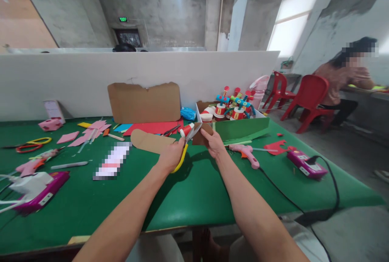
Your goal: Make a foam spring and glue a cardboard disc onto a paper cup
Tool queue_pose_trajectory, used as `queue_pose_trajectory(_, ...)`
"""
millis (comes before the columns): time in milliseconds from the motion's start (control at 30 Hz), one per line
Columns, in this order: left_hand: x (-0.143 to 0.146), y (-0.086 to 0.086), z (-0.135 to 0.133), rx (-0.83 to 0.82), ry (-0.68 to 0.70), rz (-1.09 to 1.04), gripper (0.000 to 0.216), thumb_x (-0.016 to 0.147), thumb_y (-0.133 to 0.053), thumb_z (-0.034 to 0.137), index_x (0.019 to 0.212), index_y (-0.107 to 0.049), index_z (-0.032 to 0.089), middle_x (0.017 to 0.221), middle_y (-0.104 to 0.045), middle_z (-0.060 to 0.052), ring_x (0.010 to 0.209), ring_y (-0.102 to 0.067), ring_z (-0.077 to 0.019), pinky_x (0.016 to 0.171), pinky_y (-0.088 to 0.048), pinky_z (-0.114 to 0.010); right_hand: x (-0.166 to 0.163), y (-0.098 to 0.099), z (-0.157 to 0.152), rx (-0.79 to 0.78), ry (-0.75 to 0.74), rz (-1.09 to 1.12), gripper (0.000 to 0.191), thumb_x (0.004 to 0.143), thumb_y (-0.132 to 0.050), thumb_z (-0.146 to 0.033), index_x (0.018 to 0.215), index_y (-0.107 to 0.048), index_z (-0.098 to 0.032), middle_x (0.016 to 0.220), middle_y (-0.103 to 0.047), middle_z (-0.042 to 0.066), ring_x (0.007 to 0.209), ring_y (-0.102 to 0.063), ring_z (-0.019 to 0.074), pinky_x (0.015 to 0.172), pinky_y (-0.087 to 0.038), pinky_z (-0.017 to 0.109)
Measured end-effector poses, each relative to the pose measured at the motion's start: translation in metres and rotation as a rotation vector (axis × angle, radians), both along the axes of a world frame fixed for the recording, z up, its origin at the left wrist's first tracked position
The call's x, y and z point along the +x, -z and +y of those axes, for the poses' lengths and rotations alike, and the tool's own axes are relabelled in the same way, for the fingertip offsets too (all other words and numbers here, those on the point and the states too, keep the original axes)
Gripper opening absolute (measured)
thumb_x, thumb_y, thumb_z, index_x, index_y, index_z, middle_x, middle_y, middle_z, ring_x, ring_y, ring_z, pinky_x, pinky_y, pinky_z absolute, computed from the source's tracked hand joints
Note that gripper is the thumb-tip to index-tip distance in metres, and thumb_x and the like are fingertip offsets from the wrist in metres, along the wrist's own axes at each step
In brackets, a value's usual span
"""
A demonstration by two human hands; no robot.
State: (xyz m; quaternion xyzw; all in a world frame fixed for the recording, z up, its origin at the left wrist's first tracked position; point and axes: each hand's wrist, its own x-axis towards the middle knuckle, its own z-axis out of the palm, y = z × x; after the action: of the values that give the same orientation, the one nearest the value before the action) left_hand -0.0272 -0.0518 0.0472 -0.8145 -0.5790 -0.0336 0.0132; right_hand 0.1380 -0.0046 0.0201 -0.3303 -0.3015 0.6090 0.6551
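Observation:
My left hand (pixel 172 154) is closed around the yellow handles of a pair of scissors (pixel 182 159). The blades point away to the right and reach the edge of a small brown cardboard piece (pixel 199 137). That piece is pinched between the fingers of my right hand (pixel 215 144). A longer cardboard strip with a rounded end (pixel 148 140) extends from behind my left hand; whether the hand touches it, I cannot tell. Just beyond the blades is a small red-and-white object (pixel 186 129), partly covered by them.
Red-and-white figures with blue tubes (pixel 238 112) stand in a box at the back. A pink glue gun (pixel 247 152) and a purple power strip (pixel 306 164) lie right. Pink papers (pixel 91 132), another glue gun (pixel 38 162) and scissors (pixel 33 144) lie left. A person sits far right.

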Motion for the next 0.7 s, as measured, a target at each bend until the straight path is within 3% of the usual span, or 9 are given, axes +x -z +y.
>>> queue_pose_trajectory(700, 0.0013, -0.005, -0.0027, -0.014, -0.005, 0.029, 0.031, 0.094, -0.03, 0.019, 0.12, -0.046, 0.014, 0.098, -0.068, -0.015, 0.09, -0.067, -0.0278, 0.077, -0.05, -0.037, 0.0065, -0.0023, -0.0024, 0.013, -0.035, -0.063, 0.035, 0.057, -0.084, -0.025, 0.087, -0.069, -0.017, 0.075, -0.074, 0.001, 0.067, -0.068, 0.0154, 0.068, -0.058, 0.028)
